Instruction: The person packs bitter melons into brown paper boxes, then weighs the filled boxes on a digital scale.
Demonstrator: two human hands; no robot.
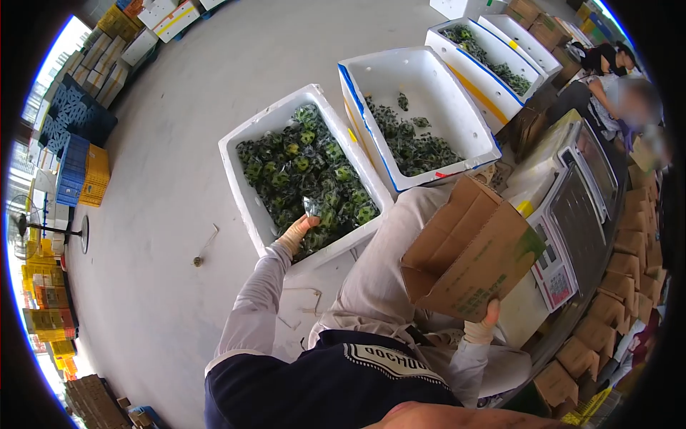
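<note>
My left hand (299, 230) reaches into the near foam box (236, 187), its fingers pinched on a small clear plastic packet (310, 207). Dark green bagged produce (301, 163) fills much of that box. My right hand (483, 325) holds a brown cardboard box (471, 264) by its lower edge, tilted above my lap, with its flaps standing open. What lies inside the cardboard box is hidden. A second foam box (450, 93) beside the first holds a smaller heap of the same packets (418, 146).
Digital scales (554, 261) stand right of the cardboard box. Behind them are more foam boxes (468, 79) and co-workers (607, 61). Rows of open cartons (597, 332) line the right side. Crates (82, 171) and a fan (84, 234) stand at the left.
</note>
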